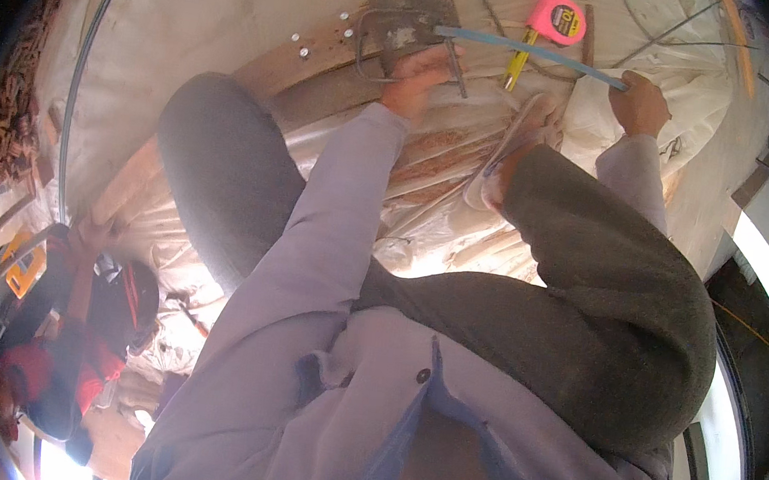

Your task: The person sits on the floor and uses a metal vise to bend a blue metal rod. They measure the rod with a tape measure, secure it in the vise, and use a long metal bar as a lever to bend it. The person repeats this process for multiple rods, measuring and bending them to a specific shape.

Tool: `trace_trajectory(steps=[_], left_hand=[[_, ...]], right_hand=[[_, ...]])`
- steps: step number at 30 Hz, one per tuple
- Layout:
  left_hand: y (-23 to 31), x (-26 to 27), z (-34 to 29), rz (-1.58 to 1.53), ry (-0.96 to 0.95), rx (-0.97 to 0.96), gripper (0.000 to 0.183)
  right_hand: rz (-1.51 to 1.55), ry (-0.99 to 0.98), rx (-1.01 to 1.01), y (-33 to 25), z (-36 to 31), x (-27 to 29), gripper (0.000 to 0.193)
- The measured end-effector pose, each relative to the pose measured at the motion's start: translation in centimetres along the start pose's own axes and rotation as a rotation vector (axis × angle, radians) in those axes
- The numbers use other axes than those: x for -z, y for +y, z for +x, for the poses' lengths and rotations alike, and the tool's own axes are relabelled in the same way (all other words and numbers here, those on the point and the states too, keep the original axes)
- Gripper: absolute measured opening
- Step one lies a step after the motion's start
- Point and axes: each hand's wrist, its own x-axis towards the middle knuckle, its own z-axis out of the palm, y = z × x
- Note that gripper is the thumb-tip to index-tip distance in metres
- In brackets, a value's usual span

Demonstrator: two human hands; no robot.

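Over the plastic sheeting (426, 189), your right hand (640, 105) pinches one end of the blue-grey strip (487, 38), whose other end overlaps the dark metal plate (412, 32) at your left hand (421, 79), grip indeterminable, and could skid toward the pink tape measure (554, 18) beyond, should the plate shift.

The left arm (339, 180) reaches long and nearly straight up the view in a pale sleeve, its hand (421, 79) lowered with the fingers directed up and to the right, their exact curl unclear. The right forearm (636, 176) is shorter in view, its hand (640, 104) closed in a fist, well apart from the left. Both legs are bent, the left knee (203, 107) pointing forward, the right leg (622, 272) folded inward.
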Motion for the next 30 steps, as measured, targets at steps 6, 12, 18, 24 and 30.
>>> trace_trajectory(steps=[6, 12, 18, 24, 30], left_hand=[[-0.7, 0.1, -0.1, -0.193, -0.026, -0.037, 0.034], [-0.4, 0.0, -0.3, -0.187, -0.065, -0.050, 0.029], [0.5, -0.6, -0.1, -0.112, 0.037, 0.058, 0.025], [3.3, -4.8, -3.5, -0.586, 0.399, 0.203, 0.020], [2.6, -6.5, -8.6, 0.734, 0.652, 0.266, 0.068]], right_hand=[[0.012, -0.012, 0.048, 0.0, -0.4, 0.3, 0.016], [-0.041, -0.040, 0.032, 0.4, -1.7, 1.5, 0.017], [0.031, 0.080, -0.008, 0.3, -4.6, -0.7, 0.017], [0.009, 0.073, 0.104, 0.3, -4.4, 0.7, 0.018], [0.185, 0.093, 0.227, 1.0, -5.9, 2.4, 0.047]])
